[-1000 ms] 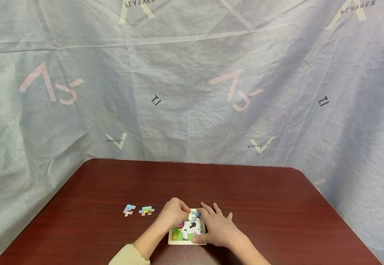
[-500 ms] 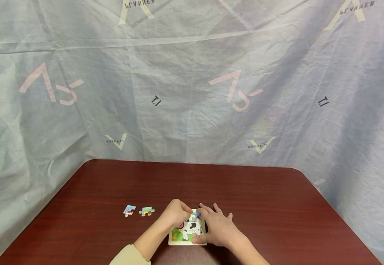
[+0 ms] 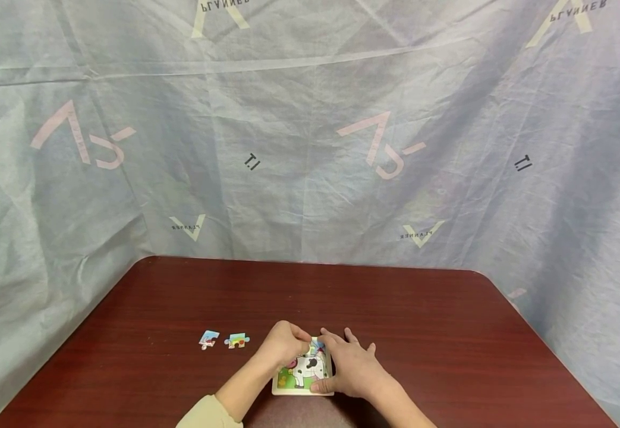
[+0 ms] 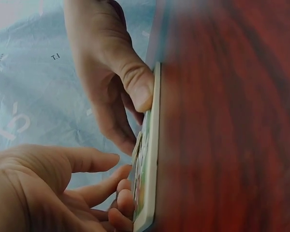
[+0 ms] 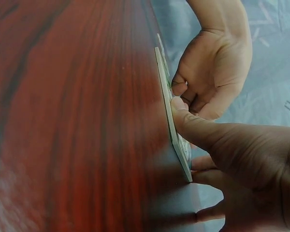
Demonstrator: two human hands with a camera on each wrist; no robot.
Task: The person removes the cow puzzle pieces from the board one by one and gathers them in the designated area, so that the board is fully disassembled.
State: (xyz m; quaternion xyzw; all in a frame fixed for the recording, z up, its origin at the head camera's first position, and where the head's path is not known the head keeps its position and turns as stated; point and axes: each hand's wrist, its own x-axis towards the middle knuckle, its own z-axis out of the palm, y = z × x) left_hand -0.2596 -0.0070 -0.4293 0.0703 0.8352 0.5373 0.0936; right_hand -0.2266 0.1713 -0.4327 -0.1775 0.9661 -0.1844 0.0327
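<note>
In the head view a small puzzle with a cow picture (image 3: 307,370) sits in a pale square tray (image 3: 299,393) on the table. My right hand (image 3: 351,365) grips the tray from the right, thumb on its near edge and index finger at the far edge. My left hand (image 3: 280,345) reaches over the far left part, bent fingertips on the picture. A puzzle piece (image 4: 137,146) stands slightly raised and tilted in the left wrist view, with the left index fingertip against it. The left thumb is apart from that finger. Part of the picture is hidden under the left hand.
Two loose puzzle pieces, one with blue and pink (image 3: 209,339) and one with yellow and red (image 3: 236,340), lie left of the tray. The dark red table (image 3: 422,321) ends at a grey printed cloth (image 3: 310,178) behind.
My left fingertips have shifted slightly right across the top of the puzzle. The right hand, the tray and the two loose pieces have stayed in place.
</note>
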